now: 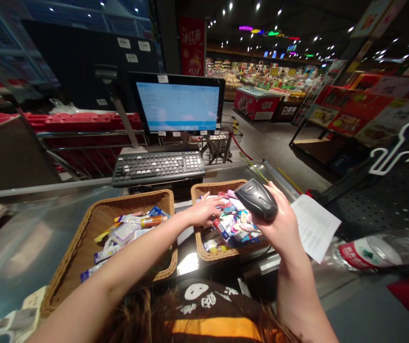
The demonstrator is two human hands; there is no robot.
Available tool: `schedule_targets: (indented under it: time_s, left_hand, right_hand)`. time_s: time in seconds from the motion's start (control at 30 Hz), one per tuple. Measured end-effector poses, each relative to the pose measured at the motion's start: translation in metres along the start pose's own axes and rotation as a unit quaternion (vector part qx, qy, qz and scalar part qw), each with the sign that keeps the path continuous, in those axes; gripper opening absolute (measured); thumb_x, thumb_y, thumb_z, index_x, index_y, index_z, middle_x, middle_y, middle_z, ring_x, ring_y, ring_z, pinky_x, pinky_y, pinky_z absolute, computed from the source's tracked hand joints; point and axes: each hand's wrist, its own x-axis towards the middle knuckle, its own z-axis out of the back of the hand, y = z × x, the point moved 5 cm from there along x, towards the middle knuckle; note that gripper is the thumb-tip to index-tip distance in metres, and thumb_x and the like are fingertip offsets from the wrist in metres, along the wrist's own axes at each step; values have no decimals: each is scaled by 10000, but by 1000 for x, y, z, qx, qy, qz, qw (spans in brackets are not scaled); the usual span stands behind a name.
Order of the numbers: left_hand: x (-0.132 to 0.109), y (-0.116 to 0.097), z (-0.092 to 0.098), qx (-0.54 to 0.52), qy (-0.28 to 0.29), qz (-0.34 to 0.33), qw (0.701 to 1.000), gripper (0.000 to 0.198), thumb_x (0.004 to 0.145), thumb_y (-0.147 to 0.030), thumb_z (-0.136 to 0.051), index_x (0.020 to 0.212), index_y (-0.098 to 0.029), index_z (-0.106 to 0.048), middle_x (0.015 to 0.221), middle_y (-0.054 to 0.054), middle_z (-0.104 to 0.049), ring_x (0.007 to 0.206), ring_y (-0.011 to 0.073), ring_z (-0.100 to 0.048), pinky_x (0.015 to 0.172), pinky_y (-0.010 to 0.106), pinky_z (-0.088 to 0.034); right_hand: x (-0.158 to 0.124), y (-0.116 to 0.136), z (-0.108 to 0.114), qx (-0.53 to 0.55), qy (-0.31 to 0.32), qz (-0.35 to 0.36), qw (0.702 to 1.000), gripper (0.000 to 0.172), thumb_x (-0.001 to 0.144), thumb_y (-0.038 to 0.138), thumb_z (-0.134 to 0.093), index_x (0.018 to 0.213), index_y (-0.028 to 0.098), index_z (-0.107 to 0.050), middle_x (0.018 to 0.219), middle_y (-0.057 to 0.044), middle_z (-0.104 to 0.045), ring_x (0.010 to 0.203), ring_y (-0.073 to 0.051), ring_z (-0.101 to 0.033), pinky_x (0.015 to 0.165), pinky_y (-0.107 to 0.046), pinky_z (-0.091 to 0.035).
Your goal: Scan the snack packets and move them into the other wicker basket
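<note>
My right hand [285,224] is wrapped round a black handheld barcode scanner [258,199], raised over the right side of a wicker basket [199,238]. Stretched across to that same basket, my left hand [206,210] has its fingers spread over small colourful packaged goods [238,221]. Its fingertips touch or hover just above the packets; I cannot tell which. Under my left forearm stands a second, larger wicker basket [86,228], holding several small items such as tubes and packets [126,233].
Behind the baskets are a black keyboard [159,166] and a lit monitor [179,107]. A printed paper sheet [313,228] and a plastic-wrapped bottle pack [369,252] lie to the right, below a white hanger [392,150]. A metal counter [65,197] extends left.
</note>
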Motion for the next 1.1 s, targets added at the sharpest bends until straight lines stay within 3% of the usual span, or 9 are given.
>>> schedule_targets:
  time_s: [0.3, 0.67, 0.87, 1.1]
  left_hand:
    - [-52, -6, 76, 73, -163, 78, 981, 119, 825, -246, -705, 941, -221, -700, 1560, 111, -388, 1474, 328, -276, 1174, 663, -73]
    - [-126, -17, 154, 164, -344, 168, 909, 131, 890, -312, -622, 922, -223, -713, 1566, 88, -377, 1450, 291, -333, 1199, 610, -115]
    - [-165, -26, 180, 201, -383, 198, 880, 140, 879, -290, -611, 912, -208, -720, 1602, 70, -307, 1462, 291, -308, 1209, 587, -106]
    - [-198, -37, 190, 222, -420, 218, 852, 117, 867, -265, -627, 896, -226, -733, 1580, 86, -364, 1458, 283, -334, 1215, 571, -118]
  right_hand:
    - [9, 19, -8, -8, -30, 45, 999, 627, 769, 225, -623, 1378, 225, -475, 1380, -137, -562, 1416, -373, -402, 1149, -631, -347]
    - [37, 83, -11, 35, -62, 136, 988, 637, 826, 310, -640, 1425, 241, -436, 1388, -151, -547, 1400, -412, -413, 1129, -666, -352]
    - [44, 113, -22, 54, -40, 187, 980, 529, 835, 317, -632, 1346, 247, -513, 1394, -154, -535, 1422, -412, -374, 1128, -680, -339]
    - [45, 139, -51, 45, 6, 222, 974, 461, 804, 271, -623, 1257, 207, -569, 1417, -161, -518, 1438, -424, -334, 1109, -722, -309]
